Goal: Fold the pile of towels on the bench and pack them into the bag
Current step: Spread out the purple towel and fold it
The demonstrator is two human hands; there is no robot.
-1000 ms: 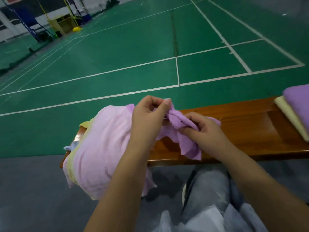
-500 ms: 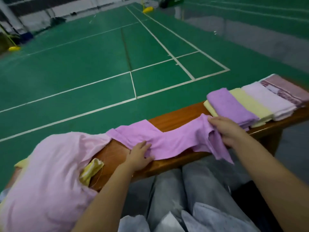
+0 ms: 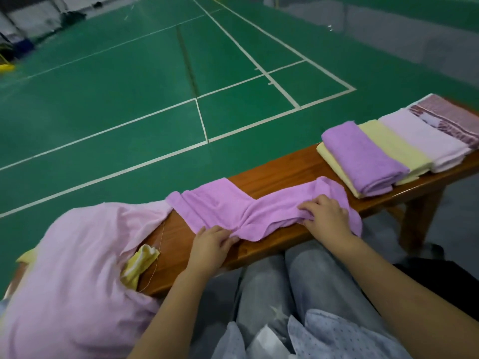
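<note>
a purple towel (image 3: 228, 211) lies stretched and rumpled along the wooden bench (image 3: 282, 174) across the middle of the frame. the left hand (image 3: 211, 246), at lower centre, pinches the towel's near edge with curled fingers. the right hand (image 3: 325, 212), to the right of centre, rests on top of the towel's other end, fingers bent and bunching the cloth beneath them. at lower left, a heap of unfolded towels (image 3: 77, 268), mostly pale pink with a yellow piece (image 3: 138, 264) poking out, covers that end of the bench. at right, 4 folded towels (image 3: 396, 146) overlap in a row on the bench: purple, yellow, pale pink, then a patterned maroon one. green court floor (image 3: 129, 86) fills the upper frame.
</note>
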